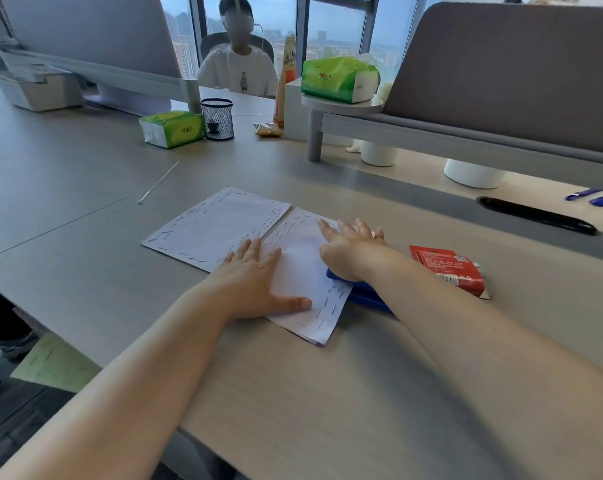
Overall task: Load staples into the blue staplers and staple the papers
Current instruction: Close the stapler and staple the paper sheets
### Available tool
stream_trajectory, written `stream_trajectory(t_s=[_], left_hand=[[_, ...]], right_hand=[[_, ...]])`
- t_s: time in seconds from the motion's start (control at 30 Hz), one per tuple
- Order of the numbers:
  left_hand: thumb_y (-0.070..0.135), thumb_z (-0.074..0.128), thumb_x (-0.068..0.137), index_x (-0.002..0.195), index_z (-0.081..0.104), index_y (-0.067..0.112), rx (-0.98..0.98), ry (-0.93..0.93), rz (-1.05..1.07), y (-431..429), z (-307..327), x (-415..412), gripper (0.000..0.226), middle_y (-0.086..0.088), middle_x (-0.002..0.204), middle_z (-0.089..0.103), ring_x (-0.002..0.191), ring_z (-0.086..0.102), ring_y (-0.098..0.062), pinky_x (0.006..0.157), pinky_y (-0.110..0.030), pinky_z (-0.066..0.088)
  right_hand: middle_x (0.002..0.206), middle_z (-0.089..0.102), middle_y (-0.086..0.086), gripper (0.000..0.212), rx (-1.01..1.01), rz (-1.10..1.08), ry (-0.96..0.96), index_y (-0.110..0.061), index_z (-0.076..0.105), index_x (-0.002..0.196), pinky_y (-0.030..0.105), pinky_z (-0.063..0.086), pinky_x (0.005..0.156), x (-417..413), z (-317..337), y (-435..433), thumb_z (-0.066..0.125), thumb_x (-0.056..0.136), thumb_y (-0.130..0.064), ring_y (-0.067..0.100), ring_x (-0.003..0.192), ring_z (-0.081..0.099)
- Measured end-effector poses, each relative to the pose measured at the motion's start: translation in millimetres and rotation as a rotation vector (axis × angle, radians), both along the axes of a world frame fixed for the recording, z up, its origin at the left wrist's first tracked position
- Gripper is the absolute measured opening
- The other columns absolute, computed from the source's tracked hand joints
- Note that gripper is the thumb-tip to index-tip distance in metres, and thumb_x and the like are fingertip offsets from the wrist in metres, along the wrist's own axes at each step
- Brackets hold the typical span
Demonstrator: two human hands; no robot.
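Two stacks of white paper lie on the grey desk (327, 393), both rimmed with rows of staples. The left stack (217, 226) lies untouched. My left hand (258, 282) rests flat, fingers spread, on the right stack (303, 271). My right hand (348, 247) presses down with its palm on a blue stapler (365, 292), whose jaw sits over the right edge of that stack. Most of the stapler is hidden under my wrist. A red staple box (449, 270) lies just right of the stapler.
At the back stand a green tissue pack (171, 128), a black mesh pen cup (217, 118), a snack wrapper (268, 129) and a second tissue pack (339, 79) on a round shelf. Blue pens (594, 197) lie far right near a cable slot (535, 214). A person sits opposite.
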State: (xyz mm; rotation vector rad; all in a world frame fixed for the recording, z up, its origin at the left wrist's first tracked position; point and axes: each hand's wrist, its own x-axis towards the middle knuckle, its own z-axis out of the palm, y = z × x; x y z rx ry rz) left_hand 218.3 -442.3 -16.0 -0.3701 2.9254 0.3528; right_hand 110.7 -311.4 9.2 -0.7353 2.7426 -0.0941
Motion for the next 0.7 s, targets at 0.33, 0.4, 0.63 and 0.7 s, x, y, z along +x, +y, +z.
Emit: stream_trajectory(t_s=[0.33,0.4,0.63,0.7], left_hand=[[0.065,0.07,0.058,0.144,0.013,0.024,0.137,0.151,0.041,4,5,2,0.11,-0.005,0.15,0.015,0.14,0.013,-0.023,0.112,-0.038,0.023],[0.06,0.074,0.058,0.142,0.019,0.024,0.167,0.23,0.066,2,6,0,0.106,-0.003,0.145,0.021,0.135,0.024,-0.023,0.108,-0.037,0.029],[0.045,0.072,0.071,0.137,0.028,0.023,0.164,0.395,0.217,-5,7,-5,0.082,-0.005,0.136,0.039,0.12,0.047,-0.024,0.094,-0.034,0.04],[0.043,0.067,0.077,0.138,0.026,0.021,0.131,0.398,0.273,-8,6,-6,0.077,-0.007,0.135,0.045,0.12,0.048,-0.026,0.095,-0.037,0.041]], right_hand=[[0.158,-0.009,0.002,0.061,0.026,0.003,-0.009,-0.038,-0.002,0.144,0.052,-0.013,0.114,1,0,-1,0.021,0.09,-0.018,0.028,0.143,-0.017],[0.158,-0.007,0.001,0.064,0.004,0.007,-0.016,-0.037,0.001,0.144,0.052,-0.013,0.114,1,-1,0,0.021,0.088,-0.015,0.028,0.143,-0.015],[0.158,-0.007,0.001,0.065,-0.007,0.002,-0.024,-0.039,0.002,0.143,0.054,-0.01,0.114,-5,-7,-3,0.023,0.087,-0.016,0.03,0.143,-0.014],[0.158,-0.006,0.002,0.065,-0.017,0.005,-0.021,-0.037,0.001,0.144,0.053,-0.009,0.115,-6,-8,-3,0.022,0.087,-0.016,0.03,0.143,-0.013]])
